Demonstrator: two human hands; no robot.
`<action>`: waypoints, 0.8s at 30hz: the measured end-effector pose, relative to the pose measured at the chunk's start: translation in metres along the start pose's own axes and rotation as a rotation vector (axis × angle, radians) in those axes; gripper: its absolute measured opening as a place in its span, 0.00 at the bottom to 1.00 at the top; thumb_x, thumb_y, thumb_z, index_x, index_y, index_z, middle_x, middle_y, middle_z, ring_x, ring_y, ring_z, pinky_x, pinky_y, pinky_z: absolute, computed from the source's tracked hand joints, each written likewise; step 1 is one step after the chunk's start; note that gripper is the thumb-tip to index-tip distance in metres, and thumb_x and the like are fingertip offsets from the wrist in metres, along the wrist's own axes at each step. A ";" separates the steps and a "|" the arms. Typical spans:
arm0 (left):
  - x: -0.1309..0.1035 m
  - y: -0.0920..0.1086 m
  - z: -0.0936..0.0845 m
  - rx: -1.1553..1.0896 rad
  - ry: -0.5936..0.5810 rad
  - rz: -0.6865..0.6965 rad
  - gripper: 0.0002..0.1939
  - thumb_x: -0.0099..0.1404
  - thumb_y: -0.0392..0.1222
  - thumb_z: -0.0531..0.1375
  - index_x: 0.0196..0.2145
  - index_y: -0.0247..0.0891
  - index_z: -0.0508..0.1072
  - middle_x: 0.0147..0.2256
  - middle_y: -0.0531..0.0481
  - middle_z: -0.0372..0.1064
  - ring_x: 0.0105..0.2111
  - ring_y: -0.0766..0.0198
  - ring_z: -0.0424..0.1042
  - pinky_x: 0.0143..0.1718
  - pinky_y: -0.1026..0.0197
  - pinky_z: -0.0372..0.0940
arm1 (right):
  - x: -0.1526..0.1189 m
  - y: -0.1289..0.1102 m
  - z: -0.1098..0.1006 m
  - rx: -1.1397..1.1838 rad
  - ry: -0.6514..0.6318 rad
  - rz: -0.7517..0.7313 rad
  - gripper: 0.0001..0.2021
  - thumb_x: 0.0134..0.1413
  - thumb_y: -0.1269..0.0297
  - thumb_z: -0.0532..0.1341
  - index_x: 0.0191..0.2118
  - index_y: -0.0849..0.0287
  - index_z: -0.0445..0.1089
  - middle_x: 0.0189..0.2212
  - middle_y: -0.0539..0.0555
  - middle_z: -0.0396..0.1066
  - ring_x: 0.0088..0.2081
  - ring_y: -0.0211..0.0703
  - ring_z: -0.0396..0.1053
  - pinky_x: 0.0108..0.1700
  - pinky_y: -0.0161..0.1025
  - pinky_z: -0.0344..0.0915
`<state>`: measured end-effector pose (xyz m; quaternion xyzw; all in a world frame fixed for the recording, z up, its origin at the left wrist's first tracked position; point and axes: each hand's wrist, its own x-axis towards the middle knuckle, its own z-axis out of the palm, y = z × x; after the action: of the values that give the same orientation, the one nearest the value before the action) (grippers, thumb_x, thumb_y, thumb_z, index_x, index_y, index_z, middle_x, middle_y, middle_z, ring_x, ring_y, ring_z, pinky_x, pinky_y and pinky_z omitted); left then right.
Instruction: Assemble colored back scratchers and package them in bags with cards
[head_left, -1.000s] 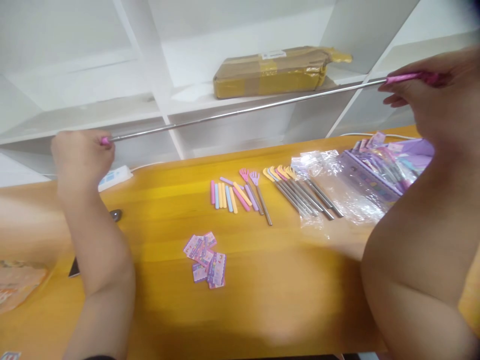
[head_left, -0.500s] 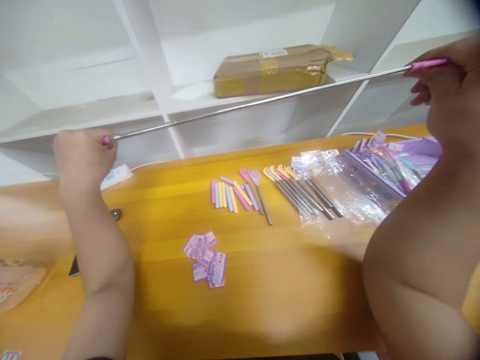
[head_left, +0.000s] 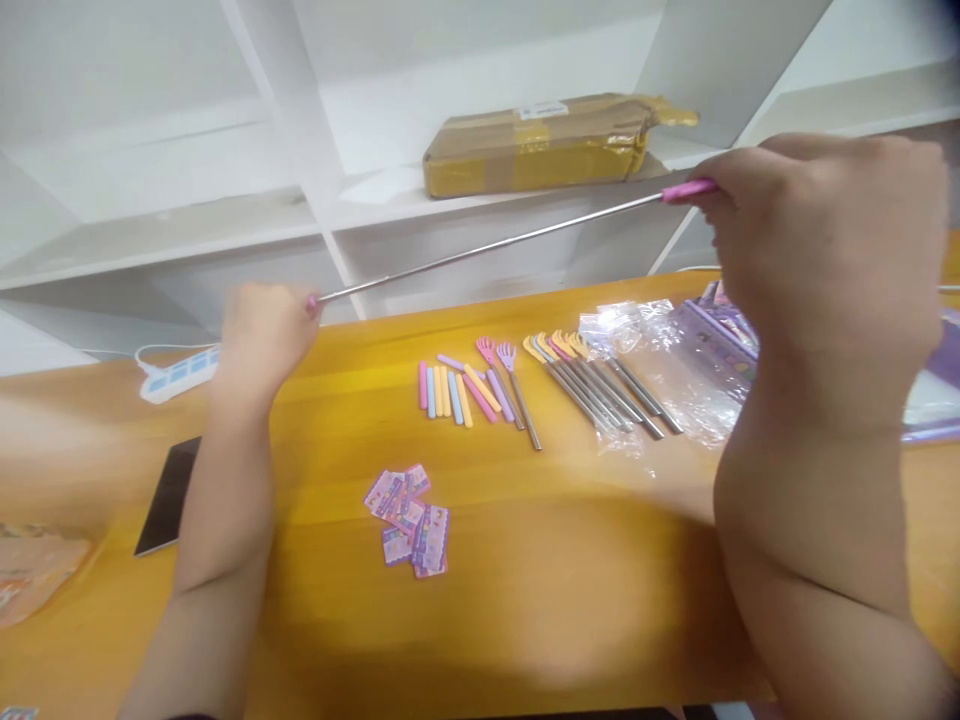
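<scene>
A telescopic back scratcher [head_left: 487,247] with a thin metal rod stretches between my two hands, above the table and in front of the shelves. My left hand [head_left: 268,325] is closed around its lower, pink end, most of which is hidden by the fingers. At the higher end, my right hand [head_left: 817,220] grips the pink part. Beneath the rod lie two loose back scratchers [head_left: 508,355] with pink and lilac claws. Beside them are several coloured grip sleeves [head_left: 442,392] and a row of shortened back scratchers [head_left: 592,385] with mostly yellow claws.
Small printed cards [head_left: 409,520] lie on the wooden table [head_left: 525,620]. Clear plastic bags [head_left: 697,385] and purple packaging [head_left: 716,345] are at the right. A taped carton [head_left: 540,145] sits on the white shelf. A power strip [head_left: 180,373] and a dark phone-like slab [head_left: 169,500] are at the left.
My hands have come closer together, the left moving right and the right moving left and down. The stretch of rod between them is shorter now.
</scene>
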<state>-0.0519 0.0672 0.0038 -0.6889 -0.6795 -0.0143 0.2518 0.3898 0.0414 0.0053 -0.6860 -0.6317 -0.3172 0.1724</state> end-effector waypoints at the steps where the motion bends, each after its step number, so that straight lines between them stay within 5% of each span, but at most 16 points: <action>1: -0.002 0.010 -0.001 -0.013 -0.012 0.008 0.21 0.82 0.40 0.52 0.40 0.38 0.84 0.29 0.41 0.75 0.31 0.51 0.70 0.35 0.52 0.51 | -0.003 -0.011 -0.005 -0.018 0.008 -0.021 0.25 0.85 0.48 0.51 0.52 0.59 0.80 0.39 0.60 0.76 0.33 0.44 0.56 0.36 0.45 0.44; 5: -0.021 0.050 -0.004 -0.075 0.024 0.095 0.20 0.79 0.36 0.51 0.40 0.39 0.84 0.31 0.40 0.78 0.30 0.52 0.73 0.31 0.52 0.48 | -0.019 -0.061 -0.022 0.040 0.028 -0.220 0.20 0.85 0.60 0.50 0.49 0.59 0.78 0.38 0.56 0.73 0.32 0.42 0.48 0.33 0.42 0.41; 8: -0.040 0.074 -0.006 -0.107 0.034 0.169 0.17 0.77 0.34 0.52 0.37 0.39 0.81 0.29 0.42 0.76 0.26 0.53 0.69 0.29 0.53 0.44 | -0.034 -0.101 -0.033 0.146 -0.110 -0.435 0.18 0.74 0.77 0.49 0.44 0.62 0.77 0.35 0.57 0.70 0.31 0.42 0.42 0.32 0.41 0.39; 11: -0.052 0.082 -0.009 -0.116 0.050 0.221 0.15 0.73 0.31 0.54 0.31 0.39 0.77 0.25 0.44 0.72 0.23 0.57 0.63 0.29 0.53 0.42 | -0.046 -0.127 -0.042 0.187 -0.217 -0.546 0.15 0.65 0.83 0.51 0.37 0.63 0.73 0.31 0.56 0.66 0.28 0.40 0.35 0.30 0.41 0.38; 16: -0.058 0.077 -0.017 -0.091 0.113 0.279 0.15 0.70 0.28 0.55 0.27 0.39 0.72 0.22 0.48 0.66 0.20 0.62 0.52 0.28 0.53 0.41 | -0.049 -0.125 -0.048 0.164 -0.294 -0.596 0.09 0.66 0.80 0.55 0.37 0.62 0.70 0.31 0.53 0.66 0.27 0.38 0.34 0.29 0.40 0.37; 24: -0.058 0.075 -0.022 -0.063 0.090 0.297 0.14 0.67 0.27 0.56 0.25 0.40 0.69 0.21 0.49 0.62 0.21 0.62 0.47 0.26 0.54 0.40 | -0.046 -0.118 -0.044 0.300 -0.385 -0.610 0.08 0.62 0.78 0.60 0.34 0.60 0.65 0.28 0.49 0.63 0.26 0.35 0.36 0.32 0.41 0.38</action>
<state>0.0216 0.0091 -0.0227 -0.7882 -0.5572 -0.0292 0.2596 0.2654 -0.0044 -0.0113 -0.4808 -0.8668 -0.1234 0.0468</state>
